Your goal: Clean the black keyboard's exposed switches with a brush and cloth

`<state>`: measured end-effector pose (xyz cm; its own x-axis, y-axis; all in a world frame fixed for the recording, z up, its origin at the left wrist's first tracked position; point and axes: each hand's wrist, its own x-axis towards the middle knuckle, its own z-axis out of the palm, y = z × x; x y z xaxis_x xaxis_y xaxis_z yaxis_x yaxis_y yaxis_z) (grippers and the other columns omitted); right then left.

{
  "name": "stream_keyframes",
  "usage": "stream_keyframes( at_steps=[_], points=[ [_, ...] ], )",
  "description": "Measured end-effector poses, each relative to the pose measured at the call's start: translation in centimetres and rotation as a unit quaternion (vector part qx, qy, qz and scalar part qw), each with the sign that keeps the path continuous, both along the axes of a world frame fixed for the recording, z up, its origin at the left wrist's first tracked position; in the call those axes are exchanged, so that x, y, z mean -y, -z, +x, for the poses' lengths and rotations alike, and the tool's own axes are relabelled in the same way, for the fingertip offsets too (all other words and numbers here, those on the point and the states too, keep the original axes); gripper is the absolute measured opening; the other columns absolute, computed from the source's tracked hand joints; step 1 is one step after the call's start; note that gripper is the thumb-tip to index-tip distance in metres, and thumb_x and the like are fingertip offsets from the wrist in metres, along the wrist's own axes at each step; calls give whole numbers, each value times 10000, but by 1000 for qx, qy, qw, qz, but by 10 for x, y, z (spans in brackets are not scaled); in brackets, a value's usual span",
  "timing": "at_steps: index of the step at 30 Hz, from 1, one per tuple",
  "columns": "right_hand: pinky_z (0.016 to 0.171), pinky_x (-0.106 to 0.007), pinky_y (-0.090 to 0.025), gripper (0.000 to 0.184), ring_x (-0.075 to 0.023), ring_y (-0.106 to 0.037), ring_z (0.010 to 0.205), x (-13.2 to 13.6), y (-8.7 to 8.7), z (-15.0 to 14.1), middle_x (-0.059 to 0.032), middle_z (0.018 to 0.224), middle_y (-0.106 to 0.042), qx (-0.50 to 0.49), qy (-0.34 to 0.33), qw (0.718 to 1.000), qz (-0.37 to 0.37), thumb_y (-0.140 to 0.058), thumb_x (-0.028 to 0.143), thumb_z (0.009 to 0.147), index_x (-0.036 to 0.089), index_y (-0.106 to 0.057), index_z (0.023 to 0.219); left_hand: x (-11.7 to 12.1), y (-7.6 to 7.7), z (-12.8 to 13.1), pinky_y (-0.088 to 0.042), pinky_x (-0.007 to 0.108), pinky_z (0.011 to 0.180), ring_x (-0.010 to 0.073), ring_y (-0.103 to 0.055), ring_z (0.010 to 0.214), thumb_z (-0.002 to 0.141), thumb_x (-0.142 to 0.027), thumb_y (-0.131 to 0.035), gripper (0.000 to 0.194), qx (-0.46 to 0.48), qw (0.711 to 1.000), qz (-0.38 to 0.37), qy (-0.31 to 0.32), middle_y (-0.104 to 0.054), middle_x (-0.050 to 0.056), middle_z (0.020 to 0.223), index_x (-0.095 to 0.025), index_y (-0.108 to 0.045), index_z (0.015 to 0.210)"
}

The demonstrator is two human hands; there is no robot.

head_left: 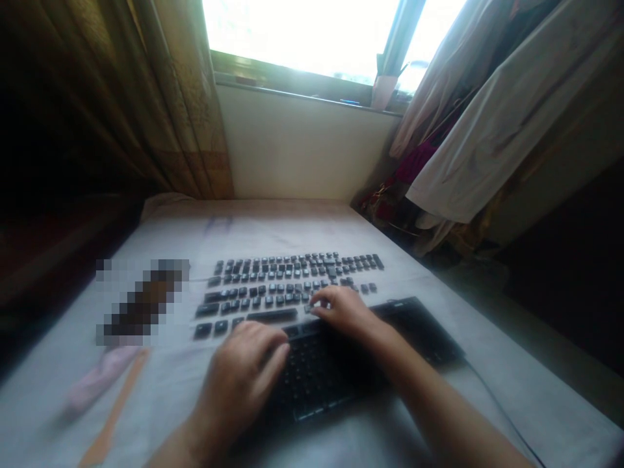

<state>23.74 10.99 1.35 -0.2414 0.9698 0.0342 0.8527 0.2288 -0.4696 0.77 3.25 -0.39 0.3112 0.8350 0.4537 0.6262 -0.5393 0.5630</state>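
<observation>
A black keyboard (316, 370) lies at a slant in front of me, its key field looking bare of caps in the left part. My left hand (248, 364) is closed around its upper left edge, thumb along the near side. Over the keyboard's far edge, my right hand (341, 309) is closed in a pinch at a small keycap (309, 309), low over the cloth. Beyond the keyboard, loose black keycaps (280, 286) lie in several rows like a keyboard layout. A long spacebar cap (272, 315) lies in the nearest row, between my two hands.
Everything rests on a white cloth-covered table (180, 240). At the left are an orange flat tool (117, 406), a pink cloth-like item (104, 377) and a pixelated patch. A cable (502, 409) runs off right. Behind are a curtain (190, 97), a window and hanging clothes (478, 143).
</observation>
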Motion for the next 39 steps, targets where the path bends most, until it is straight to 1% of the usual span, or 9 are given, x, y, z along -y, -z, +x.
stream_keyframes(
  at_steps=[3,7,12,17,23,25,29,34,39],
  points=[
    [739,-327,-526,124,-248,-735,800,-4,4,-5,-41,814,-792,10,6,1000,-19,-789,224,787,255,-829,900,-4,10,-2,-551,454,951,237,-643,1090,959,-338,-532,216,-47,998,43,-9,-707,46,1130,-268,-649,1127],
    [743,-330,-528,137,-255,-735,818,-5,8,-4,-42,822,-795,10,14,999,-30,-803,241,767,258,-832,899,0,30,0,-489,569,1086,302,-563,1290,903,-416,-635,474,-127,991,49,-7,-618,73,1381,-273,-533,1343],
    [735,-301,-525,172,-218,-724,775,-6,11,1,-8,787,-790,-26,16,999,-17,-819,236,737,280,-827,904,7,50,1,-423,627,1133,358,-518,1349,798,-601,-720,822,-205,978,48,8,-532,116,1489,-264,-402,1478],
    [784,-308,-533,95,-217,-734,817,3,1,18,-35,840,-803,-119,40,992,18,-728,262,823,226,-810,854,8,54,2,-383,648,1144,384,-472,1389,760,-650,-726,950,-229,972,58,21,-459,144,1546,-253,-328,1525],
    [578,-283,-525,615,-171,-651,574,40,-17,67,-36,658,-708,-248,138,956,77,-378,653,969,176,-732,810,4,53,-2,-376,658,1127,378,-491,1377,810,-720,-611,879,-235,969,73,34,-494,146,1518,-262,-344,1510],
    [587,-286,-518,675,-175,-632,592,56,-18,82,-37,636,-677,-269,177,941,105,-328,708,960,195,-689,711,4,54,-5,-365,654,1130,374,-501,1368,822,-731,-579,860,-235,968,80,37,-508,146,1506,-257,-354,1504],
    [592,-293,-478,637,-181,-572,623,86,-7,92,-31,637,-625,-280,224,922,148,-411,729,924,222,-616,597,4,54,-14,-285,612,1196,344,-506,1364,832,-710,-577,835,-236,966,94,37,-519,119,1502,-270,-353,1505],
    [407,-250,-344,439,-129,-424,422,112,9,72,44,497,-475,-305,228,918,108,-542,604,901,222,-613,698,8,50,-32,-215,558,1245,311,-510,1357,842,-688,-568,806,-258,961,94,35,-528,81,1497,-305,-338,1512],
    [463,-238,-405,225,-130,-493,474,124,13,53,29,543,-550,-296,188,932,91,-644,408,834,214,-653,720,15,44,-48,-188,504,1265,289,-498,1364,875,-651,-531,758,-268,957,100,39,-506,57,1517,-322,-315,1523]
  ],
)
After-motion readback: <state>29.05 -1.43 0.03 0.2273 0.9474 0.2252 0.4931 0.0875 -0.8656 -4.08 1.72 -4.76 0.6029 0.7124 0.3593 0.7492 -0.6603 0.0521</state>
